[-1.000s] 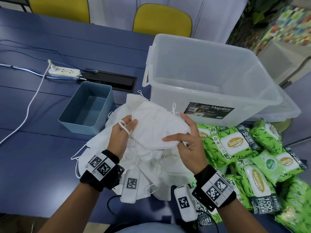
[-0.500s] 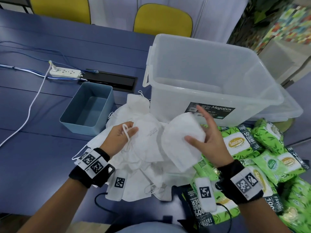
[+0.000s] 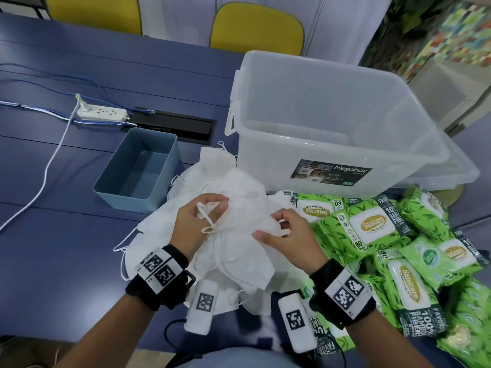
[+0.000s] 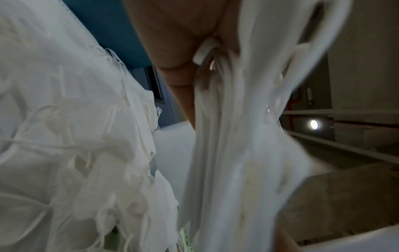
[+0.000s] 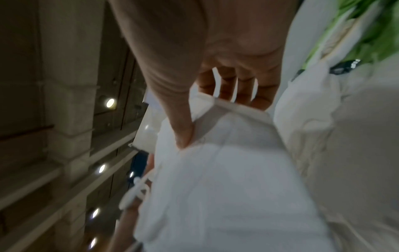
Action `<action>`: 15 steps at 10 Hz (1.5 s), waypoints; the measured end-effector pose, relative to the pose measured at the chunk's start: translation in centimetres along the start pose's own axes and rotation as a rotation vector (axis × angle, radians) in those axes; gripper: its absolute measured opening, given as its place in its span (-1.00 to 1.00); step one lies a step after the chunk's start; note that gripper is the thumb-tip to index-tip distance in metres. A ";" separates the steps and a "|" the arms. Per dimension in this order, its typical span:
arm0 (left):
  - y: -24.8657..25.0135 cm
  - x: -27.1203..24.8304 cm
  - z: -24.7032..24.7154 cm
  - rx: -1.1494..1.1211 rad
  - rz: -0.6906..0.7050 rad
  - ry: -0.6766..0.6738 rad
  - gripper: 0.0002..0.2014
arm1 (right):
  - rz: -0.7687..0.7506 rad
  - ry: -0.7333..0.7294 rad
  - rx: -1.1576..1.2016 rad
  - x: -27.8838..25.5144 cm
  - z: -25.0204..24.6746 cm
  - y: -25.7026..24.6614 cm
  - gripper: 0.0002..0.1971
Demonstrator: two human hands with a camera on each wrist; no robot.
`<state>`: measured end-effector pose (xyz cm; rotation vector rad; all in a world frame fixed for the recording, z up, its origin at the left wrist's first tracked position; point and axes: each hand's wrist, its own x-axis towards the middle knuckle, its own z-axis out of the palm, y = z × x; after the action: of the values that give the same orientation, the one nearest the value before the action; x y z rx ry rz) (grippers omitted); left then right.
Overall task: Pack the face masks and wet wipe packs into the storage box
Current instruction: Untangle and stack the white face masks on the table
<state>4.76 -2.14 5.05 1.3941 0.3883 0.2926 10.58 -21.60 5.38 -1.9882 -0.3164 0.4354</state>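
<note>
masks [image 3: 186, 197] left of wipes [image 3: 372, 227], storage box [image 3: 332, 123] behind both

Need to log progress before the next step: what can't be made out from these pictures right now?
- How many face masks the left hand and right hand hold: head view, layers overlap; both wrist views blurred.
- Mask pile count: head view, hands cover it.
- Wet wipe packs total: head view, cut off by the right and bottom edges.
- Storage box floor near the front wall: head view, hidden by the label and hazy plastic.
</note>
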 end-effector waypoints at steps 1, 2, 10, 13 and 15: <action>0.1 0.3 -0.5 0.096 0.052 0.061 -0.86 | 0.022 0.011 0.166 -0.1 -1.6 0.6 -0.54; -0.1 0.7 -1.3 0.165 0.091 0.028 -0.80 | 0.035 0.177 0.314 0.4 -4.2 0.4 -0.29; -3.8 0.8 -2.2 0.307 0.029 -0.167 -0.18 | -0.145 0.000 0.165 2.9 6.7 0.6 -0.52; -5.3 2.0 -2.9 0.351 -0.289 -0.278 -0.35 | -0.011 -0.006 0.043 2.9 7.8 2.8 -0.47; -2.0 0.9 -4.9 0.131 -0.067 -0.074 0.01 | -0.048 -0.052 0.282 3.5 7.4 -0.8 -0.49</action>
<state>3.43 2.33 2.32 1.5128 0.3980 0.1622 10.48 -13.88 2.52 -1.6937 -0.3166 0.4743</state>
